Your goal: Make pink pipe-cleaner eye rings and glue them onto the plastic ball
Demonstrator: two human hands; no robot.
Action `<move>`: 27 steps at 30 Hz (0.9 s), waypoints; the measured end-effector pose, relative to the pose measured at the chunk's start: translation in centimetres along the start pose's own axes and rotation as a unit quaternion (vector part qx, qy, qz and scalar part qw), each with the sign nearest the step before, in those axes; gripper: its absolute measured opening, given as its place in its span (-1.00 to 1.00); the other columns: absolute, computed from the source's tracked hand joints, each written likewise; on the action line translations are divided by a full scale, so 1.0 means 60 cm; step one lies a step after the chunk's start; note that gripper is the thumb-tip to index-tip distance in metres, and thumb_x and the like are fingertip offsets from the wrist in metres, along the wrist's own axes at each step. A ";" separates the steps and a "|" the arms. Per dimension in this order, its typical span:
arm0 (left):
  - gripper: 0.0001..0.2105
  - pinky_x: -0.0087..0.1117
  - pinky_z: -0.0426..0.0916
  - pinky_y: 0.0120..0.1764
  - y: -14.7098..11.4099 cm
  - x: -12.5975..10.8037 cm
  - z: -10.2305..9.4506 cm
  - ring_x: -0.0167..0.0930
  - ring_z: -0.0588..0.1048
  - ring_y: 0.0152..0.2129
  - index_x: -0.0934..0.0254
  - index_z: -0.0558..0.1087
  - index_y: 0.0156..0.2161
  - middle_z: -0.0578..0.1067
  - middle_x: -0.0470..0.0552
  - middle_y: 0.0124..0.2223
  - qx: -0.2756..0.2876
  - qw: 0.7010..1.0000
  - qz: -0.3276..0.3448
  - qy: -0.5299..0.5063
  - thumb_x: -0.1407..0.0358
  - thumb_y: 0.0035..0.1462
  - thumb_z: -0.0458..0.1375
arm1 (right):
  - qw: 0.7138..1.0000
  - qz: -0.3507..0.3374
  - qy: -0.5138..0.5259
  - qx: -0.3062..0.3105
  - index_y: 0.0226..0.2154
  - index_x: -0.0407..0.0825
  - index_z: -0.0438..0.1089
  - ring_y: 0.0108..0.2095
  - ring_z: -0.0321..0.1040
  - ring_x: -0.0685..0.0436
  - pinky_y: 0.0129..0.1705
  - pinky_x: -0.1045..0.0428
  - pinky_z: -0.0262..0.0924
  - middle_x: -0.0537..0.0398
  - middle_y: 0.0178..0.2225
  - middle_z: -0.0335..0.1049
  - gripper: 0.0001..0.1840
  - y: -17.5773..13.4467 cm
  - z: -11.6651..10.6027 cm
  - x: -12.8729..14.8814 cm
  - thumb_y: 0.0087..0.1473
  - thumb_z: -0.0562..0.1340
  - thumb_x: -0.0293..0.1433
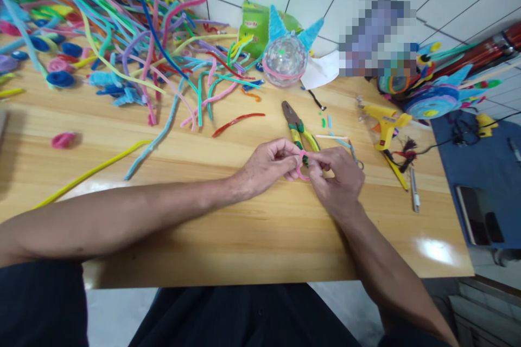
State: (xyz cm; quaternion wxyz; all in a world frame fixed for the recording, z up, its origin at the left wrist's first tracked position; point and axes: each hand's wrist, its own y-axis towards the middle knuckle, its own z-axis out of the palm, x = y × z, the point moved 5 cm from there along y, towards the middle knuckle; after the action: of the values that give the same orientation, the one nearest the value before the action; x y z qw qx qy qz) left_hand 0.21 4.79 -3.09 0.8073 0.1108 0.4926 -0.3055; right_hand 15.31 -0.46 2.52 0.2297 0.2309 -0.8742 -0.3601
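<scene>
A small pink loop (299,172) is held between the two hands over the table (228,244), pinched by the fingertips of both the left hand (272,167) and the right hand (338,178). The fingers are curled and the wrists turned inward. Directly behind, the pliers (300,127) are partly hidden by the hands. Farther off, a yellow glue gun (385,122) is seen to the right; loose pipe cleaners (163,127) are strewn to the left.

Bright now, glare flaring off table (228,238) near right corner, shadows under forearms (122,217), edges stretching, pixel blocks upper right.
</scene>
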 end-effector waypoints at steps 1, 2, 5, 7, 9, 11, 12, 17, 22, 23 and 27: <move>-0.80 -0.54 0.54 -0.33 0.000 0.000 0.000 -0.56 0.60 -0.50 0.35 0.53 -0.18 0.64 -0.09 -0.38 0.002 1.000 0.003 -0.001 0.35 0.21 0.45 | 1.000 0.000 0.001 0.000 -0.06 0.15 0.56 -0.33 0.54 -0.07 -0.32 0.02 0.37 0.18 -0.33 0.62 -0.62 -0.001 0.000 0.000 0.23 0.33 -0.65; -0.79 -0.53 0.54 -0.33 0.000 -0.001 0.000 -0.56 0.60 -0.49 0.35 0.53 -0.17 0.64 -0.09 -0.38 0.005 1.000 0.006 -0.001 0.34 0.21 0.46 | 1.000 0.001 0.003 0.001 -0.06 0.15 0.56 -0.33 0.55 -0.07 -0.32 0.02 0.38 0.18 -0.33 0.62 -0.62 -0.001 0.000 -0.001 0.24 0.33 -0.65; -0.76 -0.52 0.53 -0.34 0.000 -0.003 0.000 -0.55 0.59 -0.49 0.34 0.53 -0.16 0.64 -0.08 -0.37 0.012 1.000 0.018 0.001 0.30 0.20 0.48 | 1.000 0.004 -0.002 0.007 -0.07 0.15 0.56 -0.34 0.56 -0.08 -0.34 0.01 0.40 0.17 -0.33 0.63 -0.64 -0.003 -0.001 -0.002 0.24 0.33 -0.63; -0.75 -0.51 0.53 -0.33 0.000 -0.003 -0.001 -0.54 0.59 -0.49 0.33 0.53 -0.16 0.64 -0.07 -0.37 0.013 1.000 0.020 0.007 0.27 0.21 0.48 | 1.000 0.005 -0.018 0.014 -0.08 0.16 0.56 -0.36 0.56 -0.09 -0.36 -0.01 0.41 0.16 -0.33 0.64 -0.67 -0.004 -0.001 -0.003 0.25 0.34 -0.60; -0.74 -0.50 0.53 -0.33 0.000 -0.002 -0.002 -0.53 0.59 -0.48 0.33 0.54 -0.15 0.64 -0.06 -0.36 0.013 1.000 0.021 0.014 0.25 0.21 0.48 | 0.999 0.007 -0.036 0.020 -0.10 0.16 0.56 -0.37 0.56 -0.10 -0.37 -0.02 0.42 0.16 -0.33 0.64 -0.69 -0.006 -0.001 -0.005 0.25 0.34 -0.58; -0.74 -0.50 0.53 -0.32 0.000 -0.002 -0.002 -0.53 0.59 -0.47 0.33 0.54 -0.15 0.65 -0.06 -0.35 0.014 1.000 0.023 0.016 0.25 0.21 0.48 | 0.999 0.009 -0.047 0.022 -0.11 0.16 0.56 -0.37 0.56 -0.11 -0.37 -0.03 0.43 0.15 -0.33 0.64 -0.71 -0.008 -0.001 -0.008 0.25 0.34 -0.57; -0.75 -0.50 0.53 -0.33 0.000 -0.002 -0.002 -0.53 0.59 -0.47 0.33 0.54 -0.15 0.65 -0.06 -0.35 0.014 1.000 0.024 0.015 0.26 0.21 0.48 | 0.998 0.009 -0.051 0.022 -0.11 0.16 0.56 -0.37 0.56 -0.10 -0.36 -0.03 0.43 0.15 -0.33 0.64 -0.72 -0.009 -0.001 -0.008 0.26 0.34 -0.56; -0.79 -0.51 0.51 -0.34 0.000 -0.002 -0.002 -0.53 0.58 -0.48 0.33 0.53 -0.17 0.64 -0.06 -0.36 0.013 1.000 0.019 0.012 0.30 0.22 0.46 | 0.999 -0.008 -0.049 0.023 -0.07 0.17 0.54 -0.35 0.56 -0.10 -0.32 -0.02 0.44 0.16 -0.31 0.63 -0.66 -0.006 -0.001 -0.004 0.24 0.33 -0.60; -0.84 -0.50 0.53 -0.31 -0.003 -0.003 0.000 -0.51 0.61 -0.45 0.33 0.54 -0.18 0.64 -0.05 -0.36 0.009 1.000 0.009 0.014 0.30 0.26 0.41 | 0.999 -0.025 -0.043 0.012 -0.06 0.17 0.53 -0.33 0.57 -0.09 -0.30 -0.01 0.44 0.17 -0.31 0.63 -0.63 -0.005 -0.002 0.000 0.25 0.31 -0.62; -0.84 -0.50 0.54 -0.30 -0.004 -0.004 0.000 -0.50 0.62 -0.44 0.33 0.54 -0.19 0.64 -0.04 -0.36 0.010 1.000 0.012 0.011 0.28 0.29 0.39 | 0.998 -0.026 -0.049 0.015 -0.06 0.17 0.53 -0.34 0.57 -0.09 -0.30 -0.01 0.45 0.17 -0.31 0.63 -0.65 -0.006 -0.002 0.000 0.26 0.31 -0.61; -0.75 -0.51 0.55 -0.29 -0.005 -0.006 0.001 -0.50 0.62 -0.43 0.32 0.54 -0.25 0.63 -0.04 -0.37 0.011 1.000 0.023 0.010 0.16 0.35 0.37 | 0.997 -0.015 -0.074 0.035 -0.08 0.19 0.54 -0.34 0.58 -0.13 -0.28 -0.06 0.49 0.15 -0.32 0.63 -0.70 -0.012 0.001 -0.005 0.28 0.30 -0.56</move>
State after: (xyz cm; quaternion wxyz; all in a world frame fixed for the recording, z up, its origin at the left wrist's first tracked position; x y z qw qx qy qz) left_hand -0.04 4.67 -2.73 0.8079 0.1335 0.4945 -0.2914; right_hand 15.70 -0.69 1.88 0.1506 0.2244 -0.8975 -0.3484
